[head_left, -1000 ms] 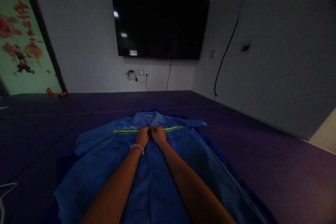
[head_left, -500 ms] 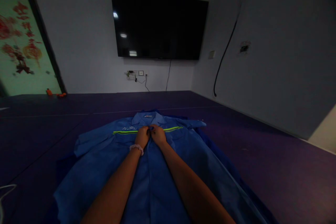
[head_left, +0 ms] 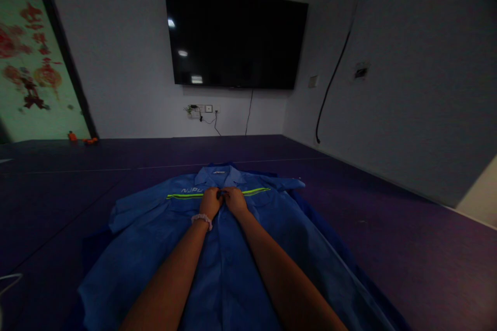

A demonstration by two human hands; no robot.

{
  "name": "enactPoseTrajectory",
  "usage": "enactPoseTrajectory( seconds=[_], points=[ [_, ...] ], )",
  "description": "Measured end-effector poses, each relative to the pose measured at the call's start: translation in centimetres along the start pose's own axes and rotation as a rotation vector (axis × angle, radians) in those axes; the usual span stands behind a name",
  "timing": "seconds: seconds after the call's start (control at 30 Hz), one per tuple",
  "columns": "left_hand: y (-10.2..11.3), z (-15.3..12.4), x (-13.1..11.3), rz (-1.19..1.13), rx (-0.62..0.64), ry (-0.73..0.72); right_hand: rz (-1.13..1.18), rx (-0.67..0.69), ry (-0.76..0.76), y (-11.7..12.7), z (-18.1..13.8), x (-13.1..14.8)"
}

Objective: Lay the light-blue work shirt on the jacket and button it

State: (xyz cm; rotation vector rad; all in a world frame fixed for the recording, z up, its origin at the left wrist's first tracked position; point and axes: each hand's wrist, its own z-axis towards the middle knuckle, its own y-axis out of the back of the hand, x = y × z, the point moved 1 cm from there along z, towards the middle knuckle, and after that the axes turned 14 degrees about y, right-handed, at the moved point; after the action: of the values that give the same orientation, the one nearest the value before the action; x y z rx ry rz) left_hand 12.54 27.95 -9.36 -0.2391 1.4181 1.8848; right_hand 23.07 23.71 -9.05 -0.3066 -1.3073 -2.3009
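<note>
A blue work shirt [head_left: 163, 238] with a yellow-green reflective stripe across the chest lies spread flat on the dark purple surface [head_left: 388, 227], collar away from me. My left hand [head_left: 210, 202], with a pale bead bracelet on its wrist, and my right hand [head_left: 235, 200] meet at the shirt's front placket just below the collar. Both hands have their fingers curled and pinched on the shirt's front edges at the chest. What the fingertips hold beyond the cloth is too small to make out.
A large dark screen [head_left: 235, 35] hangs on the far wall above wall sockets [head_left: 202, 109] with cables. A black cable [head_left: 337, 62] runs down the right wall. Small orange objects [head_left: 81, 138] lie at the far left by a decorated door. A white cord [head_left: 8, 284] lies at the near left.
Both hands have stayed pinched at the shirt's chest, shifting only slightly. The view has barely moved.
</note>
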Motion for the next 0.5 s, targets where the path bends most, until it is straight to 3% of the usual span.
enactPoseTrajectory(
  seconds=[0.5],
  points=[
    [0.16, -0.45, -0.47, 0.08, 0.039, 0.044, -0.062, 0.041, -0.085, -0.15, 0.12, -0.03]
  ],
)
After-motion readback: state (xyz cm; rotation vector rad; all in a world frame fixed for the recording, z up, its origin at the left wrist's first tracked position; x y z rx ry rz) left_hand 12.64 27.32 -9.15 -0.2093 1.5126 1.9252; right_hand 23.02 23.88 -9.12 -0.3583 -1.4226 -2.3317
